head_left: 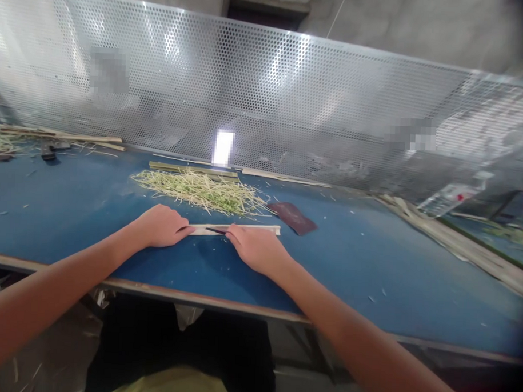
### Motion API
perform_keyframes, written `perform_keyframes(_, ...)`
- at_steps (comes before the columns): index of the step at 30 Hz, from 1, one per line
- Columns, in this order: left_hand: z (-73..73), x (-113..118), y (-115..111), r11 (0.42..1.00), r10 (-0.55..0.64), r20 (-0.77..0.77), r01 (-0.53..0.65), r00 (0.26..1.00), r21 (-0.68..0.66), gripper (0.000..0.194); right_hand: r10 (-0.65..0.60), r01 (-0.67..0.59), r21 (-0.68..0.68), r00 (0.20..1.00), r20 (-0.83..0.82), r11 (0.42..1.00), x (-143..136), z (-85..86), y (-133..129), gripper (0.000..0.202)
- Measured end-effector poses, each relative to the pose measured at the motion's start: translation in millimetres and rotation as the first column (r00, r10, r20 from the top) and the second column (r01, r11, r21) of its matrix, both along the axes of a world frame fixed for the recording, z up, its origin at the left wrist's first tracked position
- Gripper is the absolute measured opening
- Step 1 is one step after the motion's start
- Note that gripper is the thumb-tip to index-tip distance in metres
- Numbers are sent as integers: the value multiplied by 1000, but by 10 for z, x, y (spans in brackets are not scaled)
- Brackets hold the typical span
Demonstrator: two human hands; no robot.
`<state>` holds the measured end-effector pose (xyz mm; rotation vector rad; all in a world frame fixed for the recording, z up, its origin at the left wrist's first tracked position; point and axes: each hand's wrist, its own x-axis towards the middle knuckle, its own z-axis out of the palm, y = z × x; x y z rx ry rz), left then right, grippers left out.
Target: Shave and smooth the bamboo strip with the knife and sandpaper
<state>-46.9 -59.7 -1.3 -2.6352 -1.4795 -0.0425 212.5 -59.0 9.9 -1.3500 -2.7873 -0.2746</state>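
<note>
A pale, narrow strip [199, 230] lies crosswise on the blue tabletop, near its front edge. Its left end is gripped by my left hand [164, 226], whose fingers are closed. My right hand [257, 247] is closed round a thin dark pointed tool [216, 230], with the tip pointing left over the strip. The strip's right end [278, 231] shows beyond my right hand. Just behind the strip is a heap of thin green and cream shavings [201, 189]. A dark brown sheet [294, 216] rests to the right of the heap.
A perforated metal screen [256, 93] stands along the back of the blue table [361, 279]. Long pale strips [449, 237] lie at the right, near a clear bottle [454, 195]. More shavings [6, 144] and a dark object [48, 151] are at the far left.
</note>
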Motion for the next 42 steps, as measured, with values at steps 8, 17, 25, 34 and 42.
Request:
perform_keyframes(8,14,23,18,1000,6,-77,-6,997,-2,63,57,-58,26,998,39,998,-38,-43,71,28)
perform_keyframes(17,7,5,6,999,-37,30,37,999,1,43,20,-20,-33,1000,2,999,-44,-52,49,32)
perform_keyframes(25,-38,-56,70,995,-68,169,79,983,-58,39,25,-31,-98,998,-64,995,-38,-47,24,36)
perform_keyframes(34,-26,-42,54,994,-85,161,94,983,-48,38,39,-39,-122,999,1,992,-12,15,-16,36)
perform_keyframes(42,-32,-42,59,991,-119,166,127,979,-41,37,-10,14,-185,1000,23,983,1,113,-31,41)
